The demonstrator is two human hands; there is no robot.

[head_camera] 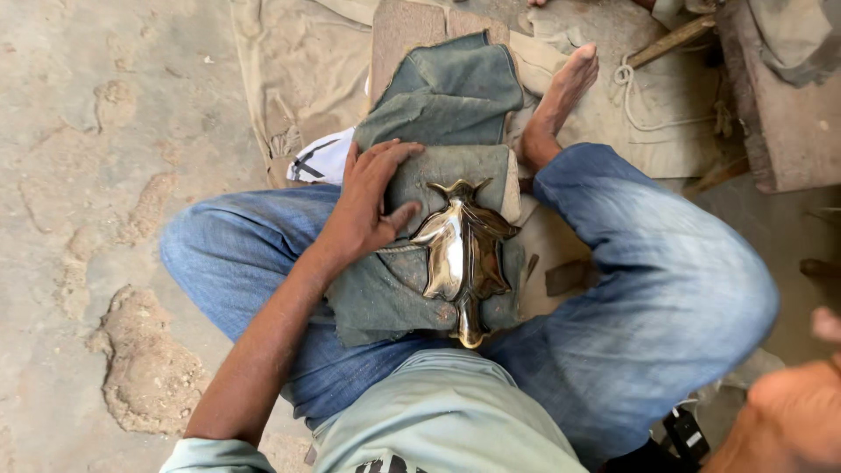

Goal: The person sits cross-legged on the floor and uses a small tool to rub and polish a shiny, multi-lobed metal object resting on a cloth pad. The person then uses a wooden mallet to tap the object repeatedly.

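left hand [368, 206] laid flat on a grey-green cloth [399, 293] beside one shiny metal leaf-shaped piece [462, 254], seen from the head camera.

the left forearm is extended from lower left across the left thigh; the palm is turned down, fingers spread and released, the thumb tip just beside the piece's edge; nothing is grasped. the right hand [788, 416] is seen only as a blur at the lower right corner, and its state cannot be told. one leaf-shaped piece is counted, lying on the cloth over a padded block [511, 188] between the knees. one bare foot [561, 96] is stretched ahead, beside one coil of white cord [635, 105].
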